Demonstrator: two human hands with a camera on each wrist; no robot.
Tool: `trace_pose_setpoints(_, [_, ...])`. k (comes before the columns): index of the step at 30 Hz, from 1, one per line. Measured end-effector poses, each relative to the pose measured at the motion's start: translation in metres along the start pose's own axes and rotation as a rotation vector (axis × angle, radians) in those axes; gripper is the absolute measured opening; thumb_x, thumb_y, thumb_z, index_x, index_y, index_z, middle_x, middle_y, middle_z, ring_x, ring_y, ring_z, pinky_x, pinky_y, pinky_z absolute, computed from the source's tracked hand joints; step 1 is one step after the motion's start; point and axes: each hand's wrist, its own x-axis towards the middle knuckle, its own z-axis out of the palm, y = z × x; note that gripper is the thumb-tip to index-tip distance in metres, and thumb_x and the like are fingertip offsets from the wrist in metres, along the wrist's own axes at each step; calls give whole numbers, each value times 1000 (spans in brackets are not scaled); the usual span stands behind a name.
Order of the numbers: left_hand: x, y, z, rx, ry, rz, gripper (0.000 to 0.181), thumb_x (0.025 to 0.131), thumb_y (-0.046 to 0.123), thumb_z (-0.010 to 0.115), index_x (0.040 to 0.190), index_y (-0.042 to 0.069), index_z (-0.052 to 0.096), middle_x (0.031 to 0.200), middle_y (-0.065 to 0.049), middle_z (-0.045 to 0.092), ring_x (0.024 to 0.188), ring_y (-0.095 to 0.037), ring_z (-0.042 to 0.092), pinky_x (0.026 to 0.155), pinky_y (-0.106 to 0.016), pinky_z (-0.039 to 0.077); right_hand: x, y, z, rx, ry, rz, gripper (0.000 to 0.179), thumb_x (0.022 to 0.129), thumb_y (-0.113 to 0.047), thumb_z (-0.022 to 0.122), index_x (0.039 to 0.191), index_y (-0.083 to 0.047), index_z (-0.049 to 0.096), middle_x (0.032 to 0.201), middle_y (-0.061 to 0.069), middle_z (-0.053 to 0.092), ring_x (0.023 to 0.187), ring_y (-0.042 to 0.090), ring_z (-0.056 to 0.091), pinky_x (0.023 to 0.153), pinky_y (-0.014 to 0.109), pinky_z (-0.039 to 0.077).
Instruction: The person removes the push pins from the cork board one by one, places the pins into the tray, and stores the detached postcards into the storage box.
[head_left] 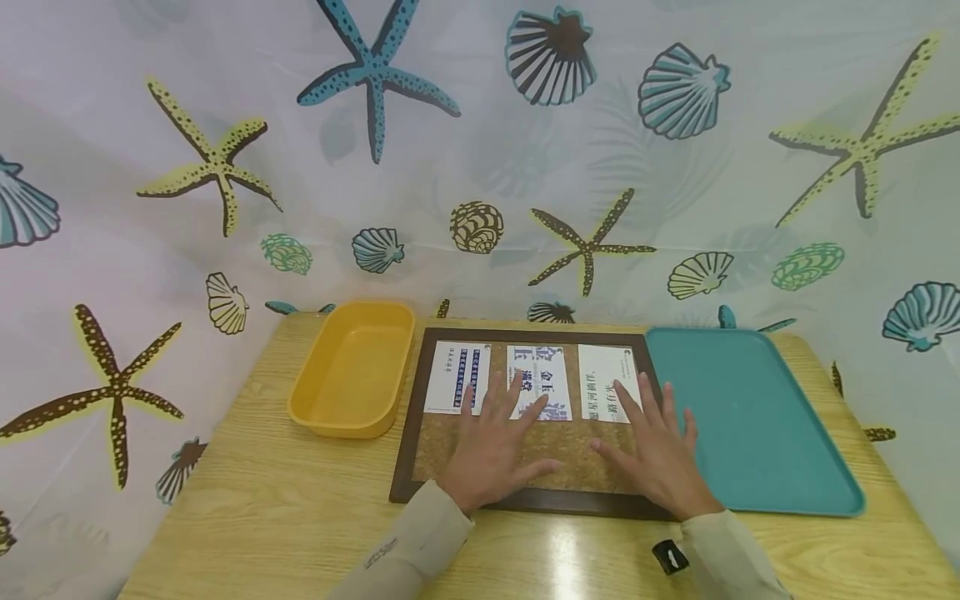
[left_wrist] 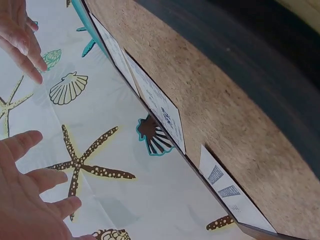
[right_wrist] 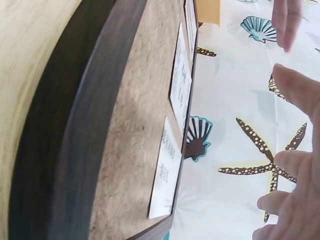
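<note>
A dark-framed cork board lies on the table with three printed cards along its far side: a left card, a middle card and a right card. Over the board's lower middle is my left hand, fingers spread and straight, holding nothing. My right hand spreads its fingers over the board's right edge, also holding nothing. In the left wrist view, a gap shows between the left hand and the cork. The right wrist view likewise shows the right hand raised off the board.
A yellow-orange plastic tub stands left of the board. To the right lies a teal tray, its left edge against the frame. A small black object sits by the right cuff. Behind the wooden table hangs a shell-and-starfish printed curtain.
</note>
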Motion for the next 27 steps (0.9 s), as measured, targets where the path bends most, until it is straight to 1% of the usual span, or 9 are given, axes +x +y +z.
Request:
trace_pose_setpoints(4, [4, 3, 4, 8, 7, 57, 79, 87, 73, 43, 151, 29, 32, 161, -11, 12, 146, -37, 8, 112, -64, 8, 4, 6, 3, 6, 19, 3, 87, 89, -50, 62, 155, -15, 19, 160, 20, 1, 144, 45, -10, 106, 71, -4])
trace_pose_setpoints(9, [8, 8, 10, 31, 5, 119, 79, 85, 72, 47, 151, 29, 34, 160, -10, 17, 145, -36, 17, 113, -62, 9, 12, 14, 7, 16, 60, 3, 84, 89, -53, 60, 153, -12, 25, 159, 21, 9, 144, 46, -3, 105, 71, 1])
trace_pose_setpoints(12, [10, 12, 13, 31, 0, 149, 80, 84, 71, 50, 151, 29, 33, 160, -11, 18, 145, -34, 17, 113, -62, 11, 17, 18, 9, 31, 78, -6, 83, 89, -54, 60, 152, -9, 29, 158, 22, 14, 143, 47, 2, 105, 71, 4])
trace_pose_setpoints(17, [13, 16, 19, 47, 12, 198, 81, 83, 71, 53, 149, 27, 37, 160, -9, 18, 145, -32, 18, 113, -60, 16, 24, 22, 12, 92, 129, -11, 76, 90, -46, 63, 147, -4, 37, 155, 25, 22, 142, 48, 10, 105, 68, 9])
trace_pose_setpoints(20, [16, 17, 22, 77, 17, 221, 81, 83, 73, 50, 149, 27, 37, 160, -7, 18, 145, -30, 18, 113, -57, 19, 29, 25, 14, 121, 192, -29, 70, 90, -41, 64, 142, 0, 42, 152, 26, 29, 140, 49, 18, 103, 67, 15])
trace_pose_setpoints(22, [18, 18, 24, 91, 15, 230, 82, 83, 75, 48, 149, 28, 36, 160, -6, 18, 146, -29, 18, 113, -56, 21, 33, 27, 14, 120, 227, -45, 67, 91, -39, 64, 140, 2, 44, 150, 26, 32, 138, 49, 22, 102, 66, 18])
trace_pose_setpoints(24, [20, 18, 26, 102, 7, 233, 82, 83, 76, 45, 149, 29, 35, 160, -5, 18, 145, -29, 18, 114, -54, 21, 38, 30, 16, 115, 247, -58, 65, 91, -38, 64, 139, 3, 45, 148, 27, 34, 137, 48, 25, 102, 66, 19])
trace_pose_setpoints(27, [22, 17, 27, 113, 2, 246, 82, 83, 76, 45, 149, 28, 37, 160, -4, 20, 145, -28, 22, 114, -52, 21, 44, 35, 18, 111, 258, -66, 63, 91, -35, 65, 137, 3, 46, 147, 26, 37, 135, 47, 28, 101, 66, 20])
